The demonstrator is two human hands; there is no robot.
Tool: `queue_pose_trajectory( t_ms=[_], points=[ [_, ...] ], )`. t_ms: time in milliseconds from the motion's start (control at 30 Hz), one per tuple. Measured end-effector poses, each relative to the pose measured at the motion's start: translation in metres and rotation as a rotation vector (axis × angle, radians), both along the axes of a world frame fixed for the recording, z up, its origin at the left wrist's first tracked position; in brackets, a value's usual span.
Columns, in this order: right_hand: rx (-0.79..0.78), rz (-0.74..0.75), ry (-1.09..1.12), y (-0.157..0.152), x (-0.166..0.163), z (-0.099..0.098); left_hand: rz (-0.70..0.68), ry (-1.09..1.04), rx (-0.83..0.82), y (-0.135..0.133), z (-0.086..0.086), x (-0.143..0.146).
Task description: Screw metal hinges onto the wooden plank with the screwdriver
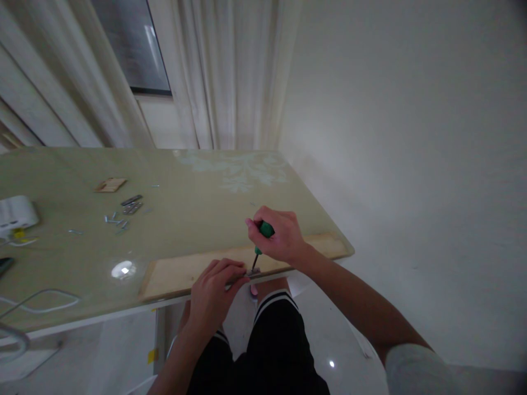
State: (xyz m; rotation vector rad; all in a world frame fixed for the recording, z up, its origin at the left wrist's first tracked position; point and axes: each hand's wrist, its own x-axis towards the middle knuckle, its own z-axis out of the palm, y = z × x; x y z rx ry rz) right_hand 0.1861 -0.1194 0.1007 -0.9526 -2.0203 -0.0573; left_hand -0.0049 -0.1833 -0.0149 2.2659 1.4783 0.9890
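My right hand [278,237] is closed around the green handle of a screwdriver [262,237], which points down at a small metal bracket [253,271] on a long wooden plank [181,273]. The plank lies along the near edge of the table [185,203]. My left hand [216,291] rests on the plank's near edge, with its fingers pinched on the bracket beside the screwdriver tip. Both hands are close together, just above my knees.
Loose screws [116,221] and metal plates [132,204] lie at the table's left middle, with a small wooden piece [109,185] behind them. A white box [16,212] and white cable [41,300] sit at the left edge. Curtains [230,71] hang behind the table.
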Motion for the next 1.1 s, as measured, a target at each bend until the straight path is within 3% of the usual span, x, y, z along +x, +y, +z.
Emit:
queue_pose_trajectory(
  t_ms=[200, 333, 400, 567, 667, 767, 933, 1100],
  points=[
    [0.121, 0.134, -0.096, -0.016, -0.010, 0.001, -0.004, 0.045, 0.035, -0.001, 0.003, 0.001],
    [0.157, 0.140, -0.098, -0.026, -0.015, -0.002, -0.106, 0.116, -0.031, 0.017, 0.015, -0.016],
    [0.172, 0.147, -0.125, -0.030, -0.018, -0.004, -0.246, 0.127, -0.103, 0.040, 0.025, -0.024],
    [0.282, 0.189, -0.114, -0.034, -0.026, -0.007, -0.206, 0.266, -0.111, 0.134, 0.042, -0.002],
    [0.290, 0.191, -0.053, -0.029, -0.028, -0.007, -0.211, 0.287, -0.076, 0.187, 0.036, 0.031],
    [0.240, 0.135, 0.002, -0.025, -0.027, -0.009, -0.218, 0.305, -0.063, 0.219, 0.025, 0.053],
    [0.194, 0.073, 0.079, -0.024, -0.021, -0.013, -0.223, 0.319, -0.086, 0.233, 0.014, 0.051],
    [0.170, 0.085, 0.196, -0.018, -0.020, -0.015, -0.170, 0.262, -0.128, 0.216, 0.028, 0.031]
  ],
)
